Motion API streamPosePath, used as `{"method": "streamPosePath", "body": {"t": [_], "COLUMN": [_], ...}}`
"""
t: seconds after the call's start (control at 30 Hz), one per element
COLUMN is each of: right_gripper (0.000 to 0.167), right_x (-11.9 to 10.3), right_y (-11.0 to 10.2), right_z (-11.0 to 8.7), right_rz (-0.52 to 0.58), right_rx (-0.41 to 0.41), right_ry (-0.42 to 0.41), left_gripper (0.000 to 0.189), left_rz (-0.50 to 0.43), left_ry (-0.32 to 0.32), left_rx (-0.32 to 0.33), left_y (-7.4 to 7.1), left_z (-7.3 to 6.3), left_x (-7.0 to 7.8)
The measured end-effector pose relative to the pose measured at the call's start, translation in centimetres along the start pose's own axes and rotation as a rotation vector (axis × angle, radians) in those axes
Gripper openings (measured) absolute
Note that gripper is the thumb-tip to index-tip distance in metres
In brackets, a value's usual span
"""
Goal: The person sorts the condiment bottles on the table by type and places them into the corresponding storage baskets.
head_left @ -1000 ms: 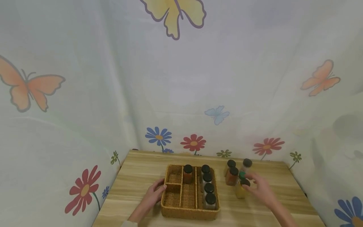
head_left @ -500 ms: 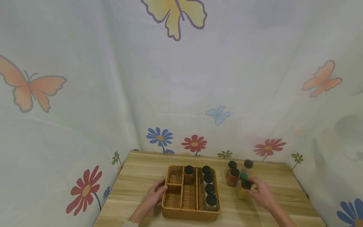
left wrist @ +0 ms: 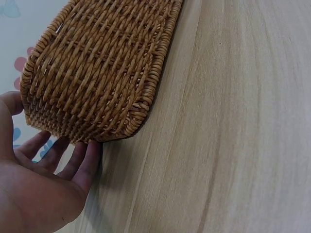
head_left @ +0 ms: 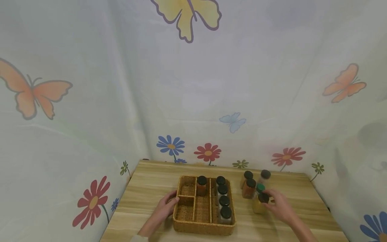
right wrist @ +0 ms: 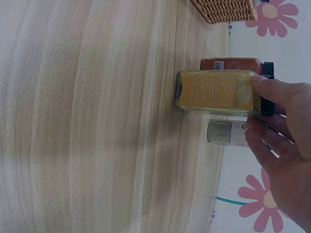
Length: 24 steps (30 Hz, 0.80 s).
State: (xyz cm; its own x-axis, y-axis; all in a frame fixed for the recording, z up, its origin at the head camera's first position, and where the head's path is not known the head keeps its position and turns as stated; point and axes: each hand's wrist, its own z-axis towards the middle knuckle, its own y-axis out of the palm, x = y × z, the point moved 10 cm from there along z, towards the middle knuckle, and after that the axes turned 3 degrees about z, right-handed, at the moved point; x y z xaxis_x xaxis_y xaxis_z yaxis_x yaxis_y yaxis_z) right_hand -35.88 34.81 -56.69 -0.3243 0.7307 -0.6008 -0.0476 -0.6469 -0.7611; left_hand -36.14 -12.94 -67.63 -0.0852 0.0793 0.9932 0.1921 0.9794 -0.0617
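"Two things held?"

"Yes: left hand [head_left: 164,207] grips the woven basket [head_left: 204,229] at its nine o'clock; right hand [head_left: 281,206] pinches the yellow jar [right wrist: 214,90] between thumb and fingers, at the basket's three o'clock."

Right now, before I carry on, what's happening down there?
A person's right hand pinches a yellow jar near its black lid; whether the jar is off the table is hard to tell. The left hand touches the left side of a wicker basket. In the basket, four black-lidded jars line the right compartment and a reddish jar stands in the middle one. Other jars, including a green-lidded jar, stand on the table beyond the yellow one.
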Motion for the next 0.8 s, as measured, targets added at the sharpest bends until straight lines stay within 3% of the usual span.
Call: {"method": "streamPosePath", "body": {"t": [0.2, 0.37, 0.47, 0.63, 0.8], "right_gripper": [0.041, 0.040, 0.040, 0.043, 0.045], "right_x": [-0.6, -2.4, -4.7, -9.9, -14.5], "right_y": [-0.2, -0.7, -1.4, -2.6, -2.4], "right_z": [0.1, 0.8, 1.5, 2.8, 4.3], "right_rz": [0.012, 0.023, 0.044, 0.050, 0.037], "right_rx": [0.012, -0.003, 0.010, 0.052, 0.036], "right_ry": [-0.014, 0.006, -0.012, -0.115, -0.165], "left_gripper": [0.068, 0.066, 0.064, 0.064, 0.065], "left_rz": [0.009, 0.022, 0.014, 0.005, 0.002], "left_ry": [-0.011, -0.005, -0.007, 0.000, 0.002], "left_rx": [0.006, 0.015, 0.028, 0.027, 0.017], "left_y": [0.0, 0.2, 0.1, 0.0, 0.1], "left_z": [-0.2, -0.3, -0.4, -0.4, -0.5], "left_x": [0.3, 0.8, 0.8, 0.7, 0.8]}}
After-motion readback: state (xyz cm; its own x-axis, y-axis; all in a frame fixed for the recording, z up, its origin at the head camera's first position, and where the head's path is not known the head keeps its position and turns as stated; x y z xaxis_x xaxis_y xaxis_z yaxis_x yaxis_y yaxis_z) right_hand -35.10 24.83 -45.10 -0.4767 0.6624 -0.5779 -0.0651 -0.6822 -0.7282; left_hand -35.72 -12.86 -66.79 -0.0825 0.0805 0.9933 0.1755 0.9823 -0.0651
